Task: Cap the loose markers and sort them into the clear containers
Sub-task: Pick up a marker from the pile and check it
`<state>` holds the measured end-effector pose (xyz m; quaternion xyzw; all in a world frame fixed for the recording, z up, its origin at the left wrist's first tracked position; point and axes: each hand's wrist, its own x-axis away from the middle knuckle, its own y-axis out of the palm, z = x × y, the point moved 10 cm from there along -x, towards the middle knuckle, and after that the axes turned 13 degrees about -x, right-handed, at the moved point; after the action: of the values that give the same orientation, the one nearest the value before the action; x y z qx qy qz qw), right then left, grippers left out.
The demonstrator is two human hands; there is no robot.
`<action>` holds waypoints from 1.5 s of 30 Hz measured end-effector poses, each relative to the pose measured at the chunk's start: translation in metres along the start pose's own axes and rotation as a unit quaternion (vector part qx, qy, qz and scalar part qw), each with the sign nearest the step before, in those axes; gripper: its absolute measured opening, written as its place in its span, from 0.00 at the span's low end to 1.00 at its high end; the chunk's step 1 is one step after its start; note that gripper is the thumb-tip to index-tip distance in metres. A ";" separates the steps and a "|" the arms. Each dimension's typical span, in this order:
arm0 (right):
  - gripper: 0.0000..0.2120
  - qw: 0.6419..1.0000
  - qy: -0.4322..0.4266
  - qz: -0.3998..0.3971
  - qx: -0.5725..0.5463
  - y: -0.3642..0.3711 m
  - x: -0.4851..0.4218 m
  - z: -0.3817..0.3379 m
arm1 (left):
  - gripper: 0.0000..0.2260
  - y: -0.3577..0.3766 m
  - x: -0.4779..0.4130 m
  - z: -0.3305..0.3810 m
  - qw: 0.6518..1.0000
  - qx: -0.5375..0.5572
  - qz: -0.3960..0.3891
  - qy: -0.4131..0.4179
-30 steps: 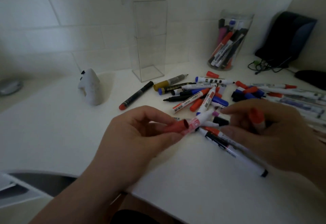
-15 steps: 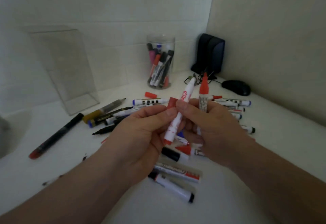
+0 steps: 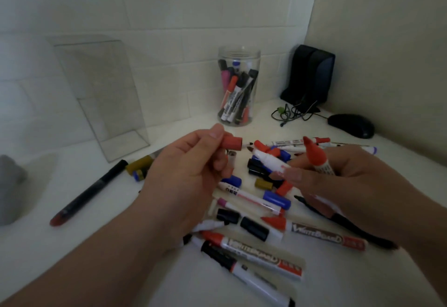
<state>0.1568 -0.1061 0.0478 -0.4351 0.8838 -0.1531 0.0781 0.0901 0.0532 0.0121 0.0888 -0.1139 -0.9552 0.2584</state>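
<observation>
- We pinch the red cap (image 3: 232,143) in our left hand (image 3: 191,169), mouth facing right.
- Our right hand (image 3: 338,181) grips the uncapped white marker (image 3: 269,161) over the table. Its tip points up-left at the cap, near but apart.

Dim, flat indoor light — greyish cast, no hard shadows, just soft shade on the table (image 3: 60,173). Left hand (image 3: 191,173) and right hand (image 3: 338,181) smeared by motion blur, near markers (image 3: 256,256) soft. Wide-angle bend at edges — wall (image 3: 145,4) tile lines curve. Faint sheen on clear box (image 3: 101,84).
</observation>
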 end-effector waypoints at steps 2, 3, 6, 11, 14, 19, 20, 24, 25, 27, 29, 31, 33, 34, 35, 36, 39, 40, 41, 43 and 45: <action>0.15 1.000 -0.011 -0.005 0.009 0.001 0.001 -0.001 | 0.13 0.000 0.000 -0.002 1.000 -0.019 -0.010 0.001; 0.15 1.000 -0.011 -0.006 0.012 0.001 0.001 -0.002 | 0.13 0.001 0.001 -0.003 1.000 -0.025 -0.013 0.000; 0.12 1.000 -0.004 -0.001 0.016 -0.001 0.001 -0.002 | 0.14 0.001 0.003 -0.003 0.999 -0.036 -0.021 -0.009; 0.14 0.999 -0.010 0.015 0.039 -0.007 0.001 -0.005 | 0.17 0.005 0.008 0.002 0.995 -0.090 -0.039 -0.003; 0.16 0.996 -0.051 0.017 0.066 -0.004 0.002 -0.011 | 0.16 0.012 0.013 0.002 0.965 -0.251 -0.069 0.022; 0.11 0.971 -0.169 0.028 0.169 -0.003 0.015 -0.034 | 0.09 0.022 0.020 -0.003 0.961 -0.253 -0.111 0.003; 0.08 0.957 -0.192 0.041 0.211 -0.002 0.011 -0.040 | 0.10 0.023 0.021 -0.003 0.962 -0.244 -0.121 0.004; 0.21 0.963 -0.112 0.037 0.241 -0.004 -0.005 -0.019 | 0.10 0.026 0.026 0.007 0.958 -0.239 -0.150 0.037; 0.14 0.959 -0.151 0.029 0.240 -0.001 -0.002 -0.023 | 0.09 0.027 0.027 0.011 0.957 -0.241 -0.153 0.051; 0.06 0.974 -0.164 0.022 0.155 -0.001 0.011 -0.032 | 0.09 0.028 0.030 0.018 0.955 -0.243 -0.152 0.079; 0.09 0.995 -0.084 -0.024 0.044 0.004 0.013 -0.017 | 0.10 0.029 0.031 0.020 0.952 -0.252 -0.151 0.093; 0.09 0.997 -0.045 -0.059 -0.005 0.009 0.007 -0.008 | 0.10 0.030 0.031 0.021 0.948 -0.257 -0.157 0.098; 0.10 0.997 -0.032 -0.060 -0.022 0.009 0.003 -0.006 | 0.09 0.032 0.031 0.021 0.939 -0.282 -0.160 0.113; 0.11 0.998 -0.033 -0.060 -0.008 0.007 0.002 -0.004 | 0.08 0.032 0.031 0.023 0.935 -0.294 -0.156 0.121; 0.11 0.998 -0.034 -0.056 0.018 0.005 0.002 -0.004 | 0.07 0.030 0.029 0.025 0.936 -0.297 -0.142 0.128; 0.10 0.997 -0.040 -0.053 0.044 0.001 0.003 -0.004 | 0.06 0.024 0.025 0.028 0.940 -0.293 -0.112 0.133; 0.10 0.985 -0.049 -0.041 0.162 -0.010 0.006 -0.007 | 0.04 -0.013 0.009 0.035 0.968 -0.215 0.036 0.122; 0.09 0.977 -0.051 -0.041 0.205 -0.013 0.006 -0.006 | 0.03 -0.026 0.005 0.037 0.972 -0.187 0.072 0.123; 0.08 0.970 -0.042 -0.042 0.235 -0.015 0.006 -0.003 | 0.02 -0.034 0.003 0.038 0.971 -0.179 0.094 0.128; 0.07 0.958 0.012 -0.068 0.280 -0.011 0.006 0.011 | 0.04 -0.040 0.001 0.034 0.962 -0.207 0.123 0.132; 0.07 0.943 0.072 -0.106 0.307 -0.005 0.008 0.026 | 0.06 -0.035 0.002 0.028 0.959 -0.223 0.127 0.121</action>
<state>0.1628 -0.1201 0.0251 -0.4692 0.7462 -0.4547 0.1276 0.0651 0.0863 0.0291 0.1285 0.1234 -0.8977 0.4031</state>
